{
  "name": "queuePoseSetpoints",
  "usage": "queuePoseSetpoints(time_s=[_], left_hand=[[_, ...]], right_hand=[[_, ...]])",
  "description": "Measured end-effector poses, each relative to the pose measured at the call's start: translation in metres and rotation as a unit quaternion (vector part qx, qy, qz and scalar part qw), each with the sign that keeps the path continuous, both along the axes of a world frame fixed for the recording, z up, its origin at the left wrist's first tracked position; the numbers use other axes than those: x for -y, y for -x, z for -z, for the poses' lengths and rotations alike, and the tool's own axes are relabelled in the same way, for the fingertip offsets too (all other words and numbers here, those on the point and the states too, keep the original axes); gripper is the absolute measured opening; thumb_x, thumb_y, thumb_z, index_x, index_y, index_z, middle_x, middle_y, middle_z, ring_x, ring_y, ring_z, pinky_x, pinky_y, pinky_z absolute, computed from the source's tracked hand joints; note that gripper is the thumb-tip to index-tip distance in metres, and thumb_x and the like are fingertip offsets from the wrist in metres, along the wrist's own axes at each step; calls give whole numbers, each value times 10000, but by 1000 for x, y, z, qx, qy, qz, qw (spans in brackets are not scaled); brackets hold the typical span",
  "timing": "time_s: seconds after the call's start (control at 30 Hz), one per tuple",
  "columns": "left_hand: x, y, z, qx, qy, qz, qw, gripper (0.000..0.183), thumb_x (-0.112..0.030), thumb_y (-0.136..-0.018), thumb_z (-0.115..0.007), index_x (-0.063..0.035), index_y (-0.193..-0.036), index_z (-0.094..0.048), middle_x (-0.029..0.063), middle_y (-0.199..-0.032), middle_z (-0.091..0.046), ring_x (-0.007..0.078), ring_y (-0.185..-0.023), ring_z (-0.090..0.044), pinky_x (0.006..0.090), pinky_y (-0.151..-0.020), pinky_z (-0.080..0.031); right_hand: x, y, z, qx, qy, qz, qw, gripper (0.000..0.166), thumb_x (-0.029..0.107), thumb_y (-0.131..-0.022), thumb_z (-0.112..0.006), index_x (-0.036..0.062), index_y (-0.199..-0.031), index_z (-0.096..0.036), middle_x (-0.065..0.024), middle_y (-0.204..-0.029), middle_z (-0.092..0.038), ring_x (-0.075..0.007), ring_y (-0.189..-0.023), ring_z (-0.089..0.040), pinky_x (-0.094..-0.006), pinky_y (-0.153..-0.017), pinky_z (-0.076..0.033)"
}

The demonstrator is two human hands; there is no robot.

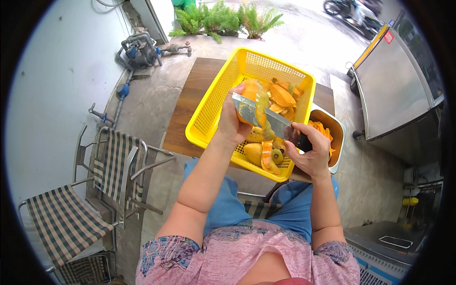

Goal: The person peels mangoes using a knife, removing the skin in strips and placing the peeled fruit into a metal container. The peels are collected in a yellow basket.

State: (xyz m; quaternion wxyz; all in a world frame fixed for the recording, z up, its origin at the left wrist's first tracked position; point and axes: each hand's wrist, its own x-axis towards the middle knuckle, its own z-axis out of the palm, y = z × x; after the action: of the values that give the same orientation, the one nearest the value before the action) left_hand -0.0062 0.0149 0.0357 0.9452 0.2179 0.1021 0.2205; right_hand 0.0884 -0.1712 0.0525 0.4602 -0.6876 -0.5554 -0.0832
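My left hand [229,119] holds a partly peeled mango [251,86] with orange flesh, above a yellow plastic basket [220,96]. In my right hand [313,149] is a knife with a wide steel blade [279,123] and a black handle. Its blade lies against the mango, and a long strip of peel [262,103] drapes over it. Orange peelings [281,94] are heaped at the basket's far right. Unpeeled yellow mangoes [253,153] rest at its near end, some hidden behind peel. Right of the basket, a metal pan [342,142] contains orange fruit pieces [322,131].
The basket stands on a low wooden table [188,103] before my knees. Checked folding chairs [67,224] are at left, near a pump with pipes [140,53]. A wheeled steel cart [392,85] stands at right. Potted ferns [224,21] and a motorbike [356,16] are beyond.
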Motion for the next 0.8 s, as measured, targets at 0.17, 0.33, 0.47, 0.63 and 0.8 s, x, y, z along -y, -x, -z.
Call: queuePoseSetpoints(time_s=[0.17,0.33,0.47,0.63,0.8], left_hand=[[9,-3,2,-26,-18,-11,999,422,-377,-913,-467,-46,-1171,-508,157,-992,-628,287,-893,-642,398,-803,-531],[4,0,8,0,-53,-20,998,459,-403,-928,-442,-50,-1219,-480,137,-1065,-608,258,-971,-618,390,-856,-512],[13,2,8,12,-92,-13,996,481,-436,-954,-374,-63,-1246,-455,90,-1139,-579,206,-1059,-582,368,-912,-489],[11,2,4,5,-109,-1,994,548,-460,-949,-318,-37,-1278,-435,131,-1184,-564,246,-1100,-563,397,-951,-463],[13,2,3,5,-97,-3,995,616,-464,-918,-343,8,-1308,-414,180,-1169,-566,270,-1080,-571,404,-951,-457]], right_hand=[[-4,-1,-7,3,-4,-1,1000,380,97,-649,-770,27,-994,-628,-112,-860,-667,-224,-735,-656,-280,-650,-516],[3,-6,-5,-30,10,-2,999,364,103,-650,-766,25,-980,-634,-113,-851,-672,-228,-732,-659,-284,-653,-516],[-4,-7,-16,-26,12,-9,1000,344,108,-656,-759,19,-964,-636,-105,-819,-672,-215,-700,-658,-270,-641,-508],[0,-11,-15,-69,21,-11,997,320,115,-660,-755,15,-942,-642,-106,-794,-665,-191,-670,-652,-258,-617,-499],[-3,-14,-17,-58,5,-10,998,307,113,-665,-753,11,-933,-645,-102,-768,-657,-174,-631,-639,-248,-589,-489]])
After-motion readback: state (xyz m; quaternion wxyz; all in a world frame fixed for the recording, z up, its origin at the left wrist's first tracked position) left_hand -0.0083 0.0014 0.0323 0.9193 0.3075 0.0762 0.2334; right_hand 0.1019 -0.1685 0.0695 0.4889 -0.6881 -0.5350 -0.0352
